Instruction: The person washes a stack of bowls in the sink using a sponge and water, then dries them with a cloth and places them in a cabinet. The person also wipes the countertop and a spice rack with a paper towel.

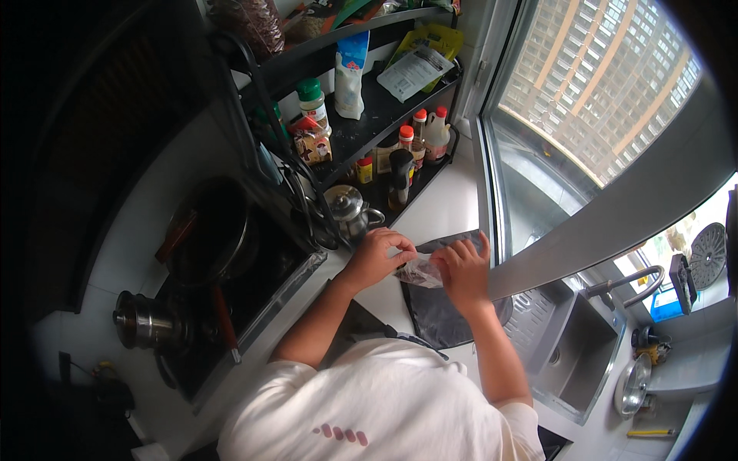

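Note:
A small clear plastic bag (421, 274) with something pale reddish inside is held up between my two hands. My left hand (378, 260) pinches its left edge between thumb and forefinger. On the other side, my right hand (463, 273) is curled with thumb and fingers closed on the bag's right part. What the bag contains is too blurred to name. Below it lies a dark grey board (434, 313) on the white counter, partly covered by my hands and forearms.
Left is a black stove (261, 296) with a wok (207, 238) and steel pot (146, 321). Ahead, a black shelf rack (361, 131) holds bottles and packets; a lidded steel pot (347, 209) stands beside it. An open window (492, 184) and steel sink (576, 353) are right.

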Demonstrator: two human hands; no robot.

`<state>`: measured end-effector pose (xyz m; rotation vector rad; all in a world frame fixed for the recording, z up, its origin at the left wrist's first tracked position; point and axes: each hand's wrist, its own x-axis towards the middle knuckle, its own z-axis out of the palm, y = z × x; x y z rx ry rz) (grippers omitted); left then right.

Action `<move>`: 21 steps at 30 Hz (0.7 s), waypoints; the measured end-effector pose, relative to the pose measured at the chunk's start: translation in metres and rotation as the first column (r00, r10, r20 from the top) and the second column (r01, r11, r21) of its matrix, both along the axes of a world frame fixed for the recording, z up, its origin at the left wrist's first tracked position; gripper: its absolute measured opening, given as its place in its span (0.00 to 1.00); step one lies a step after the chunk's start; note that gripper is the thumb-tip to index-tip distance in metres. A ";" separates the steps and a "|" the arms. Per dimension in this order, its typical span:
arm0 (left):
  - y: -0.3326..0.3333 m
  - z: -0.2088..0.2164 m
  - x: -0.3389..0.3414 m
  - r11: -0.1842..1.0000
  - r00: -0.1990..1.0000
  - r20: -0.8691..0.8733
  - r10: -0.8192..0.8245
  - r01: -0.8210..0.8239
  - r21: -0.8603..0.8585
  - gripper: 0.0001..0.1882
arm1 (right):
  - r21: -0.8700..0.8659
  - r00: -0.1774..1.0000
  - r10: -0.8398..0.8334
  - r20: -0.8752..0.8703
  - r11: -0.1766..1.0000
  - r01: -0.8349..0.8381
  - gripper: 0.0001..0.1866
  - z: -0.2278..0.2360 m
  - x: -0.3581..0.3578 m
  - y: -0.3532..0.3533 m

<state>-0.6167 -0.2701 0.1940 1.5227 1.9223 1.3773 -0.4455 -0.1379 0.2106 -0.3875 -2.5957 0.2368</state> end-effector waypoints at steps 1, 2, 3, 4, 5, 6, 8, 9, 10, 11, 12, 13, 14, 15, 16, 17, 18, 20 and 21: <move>0.000 -0.002 -0.002 1.000 0.999 -0.043 0.007 -0.007 0.010 0.08 | -0.016 1.000 0.012 0.003 1.000 -0.012 0.03 0.001 0.000 0.000; -0.001 -0.003 -0.002 1.000 0.996 -0.083 0.014 -0.012 0.019 0.07 | -0.056 1.000 0.028 -0.005 0.998 -0.028 0.04 0.000 0.001 0.000; -0.002 -0.004 -0.003 0.999 0.994 -0.103 0.026 -0.021 0.046 0.07 | -0.095 0.999 0.044 -0.014 0.994 -0.045 0.06 -0.002 0.001 0.002; -0.002 -0.004 -0.004 0.997 0.992 -0.124 0.038 -0.029 0.074 0.07 | -0.135 0.998 0.058 -0.022 0.989 -0.061 0.09 -0.002 0.002 0.003; -0.003 -0.004 -0.005 0.994 0.988 -0.143 0.052 -0.037 0.100 0.07 | -0.153 0.996 0.065 -0.055 0.985 -0.073 0.12 0.000 0.002 0.002; -0.005 -0.003 -0.005 0.991 0.988 -0.136 0.073 -0.056 0.122 0.06 | -0.171 0.994 0.071 -0.088 0.982 -0.085 0.15 0.003 0.003 0.000; -0.007 0.002 -0.006 0.982 0.986 -0.120 0.111 -0.090 0.167 0.06 | -0.208 0.988 0.064 -0.144 0.974 -0.093 0.20 0.004 0.004 -0.001; -0.009 0.004 -0.008 0.979 0.986 -0.100 0.133 -0.115 0.168 0.07 | -0.227 0.985 0.052 -0.167 0.970 -0.090 0.22 0.003 0.004 0.000; -0.012 0.007 -0.011 0.976 0.985 -0.080 0.154 -0.139 0.169 0.07 | -0.246 0.981 0.039 -0.190 0.966 -0.086 0.25 0.002 0.004 0.001; -0.014 0.010 -0.014 0.972 0.983 -0.058 0.174 -0.162 0.168 0.07 | -0.366 0.972 0.022 -0.234 0.924 -0.109 0.25 0.000 0.005 0.000; -0.016 0.013 -0.017 0.971 0.984 -0.034 0.172 -0.164 0.172 0.07 | -0.479 0.961 -0.001 -0.276 0.867 -0.137 0.26 -0.002 0.006 -0.001; -0.018 0.016 -0.021 0.968 0.986 -0.042 0.158 -0.147 0.203 0.07 | -0.583 0.949 -0.029 -0.314 0.795 -0.168 0.26 -0.005 0.007 -0.002; -0.020 0.018 -0.024 0.963 0.988 -0.050 0.144 -0.128 0.236 0.07 | -0.664 0.931 -0.070 -0.359 0.720 -0.202 0.26 -0.014 0.007 -0.003; -0.021 0.020 -0.027 0.957 0.990 -0.057 0.129 -0.109 0.267 0.07 | -0.734 0.910 -0.118 -0.398 0.636 -0.239 0.26 -0.026 0.006 -0.004; -0.023 0.026 -0.027 0.954 0.993 -0.014 0.116 -0.108 0.278 0.07 | -0.791 0.887 -0.170 -0.430 0.544 -0.280 0.25 -0.034 0.006 -0.004; -0.025 0.029 -0.029 0.946 0.992 -0.001 0.123 -0.117 0.304 0.07 | -0.802 0.852 -0.168 -0.495 0.466 -0.374 0.25 -0.038 0.004 -0.005; -0.026 0.031 -0.031 0.936 0.992 0.011 0.129 -0.125 0.329 0.07 | -0.798 0.812 -0.173 -0.557 0.384 -0.466 0.24 -0.040 0.001 -0.007; -0.029 0.035 -0.036 0.927 0.992 0.034 0.121 -0.125 0.354 0.07 | -0.786 0.780 -0.166 -0.603 0.293 -0.545 0.22 -0.043 -0.005 -0.011; -0.031 0.036 -0.039 0.928 0.993 0.044 0.108 -0.116 0.355 0.06 | -0.793 0.793 -0.148 -0.591 0.287 -0.538 0.21 -0.044 -0.008 -0.013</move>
